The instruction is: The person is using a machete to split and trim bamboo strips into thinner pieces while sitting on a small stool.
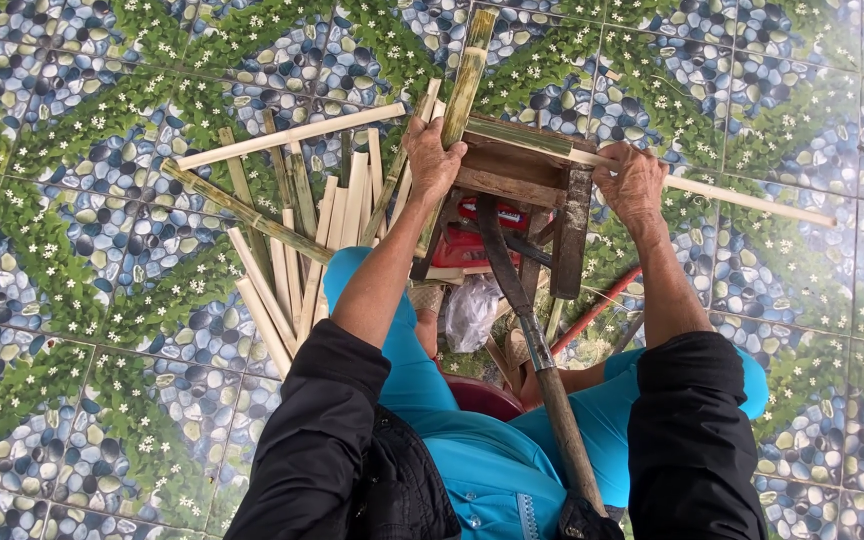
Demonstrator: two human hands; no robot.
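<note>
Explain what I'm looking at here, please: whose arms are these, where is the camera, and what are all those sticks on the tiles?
There is one picture, taken by a camera worn on a person's head and looking straight down, so the arms reaching up from the bottom edge are that person's own. No machine is involved.

The person sits over a small dark wooden stool. The left hand grips a green bamboo piece that stands tilted against the stool. The right hand holds a long pale bamboo strip lying across the stool top.

A long-handled blade tool leans from the stool towards the person's lap; neither hand touches it.

On the tiled floor, patterned with pebbles and leaves, lies a heap of split bamboo slats. A red object under the stool is too hidden to identify.
</note>
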